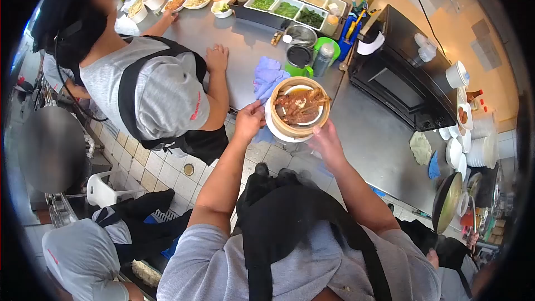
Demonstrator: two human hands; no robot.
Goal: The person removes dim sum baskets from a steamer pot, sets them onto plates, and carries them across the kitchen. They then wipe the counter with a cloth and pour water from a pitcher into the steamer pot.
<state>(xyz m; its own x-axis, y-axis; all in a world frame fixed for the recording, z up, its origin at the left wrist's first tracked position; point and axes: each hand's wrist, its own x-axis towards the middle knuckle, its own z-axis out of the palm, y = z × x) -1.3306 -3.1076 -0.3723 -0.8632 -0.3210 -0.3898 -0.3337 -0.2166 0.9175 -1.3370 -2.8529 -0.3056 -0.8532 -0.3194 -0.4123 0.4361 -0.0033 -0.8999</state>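
A round bamboo steamer point(325, 118) sits on a white plate point(274, 128) at the counter's front edge. Inside it, a bowl holds brown pieces of food point(301, 106) in sauce. My left hand point(250, 122) grips the plate's left side, thumb near the rim. On the right, my right hand point(327, 144) holds the lower right side of the plate and steamer. A purple cloth point(269, 73) lies just behind and left of the steamer.
A co-worker point(161, 89) stands left, one hand on the steel counter point(245, 44). Behind are trays of chopped greens point(286, 10), a green container point(329, 46) and a shaker. A black oven point(398, 78), bowls point(454, 152) and a wok point(447, 203) are right. Other people stand lower left and right.
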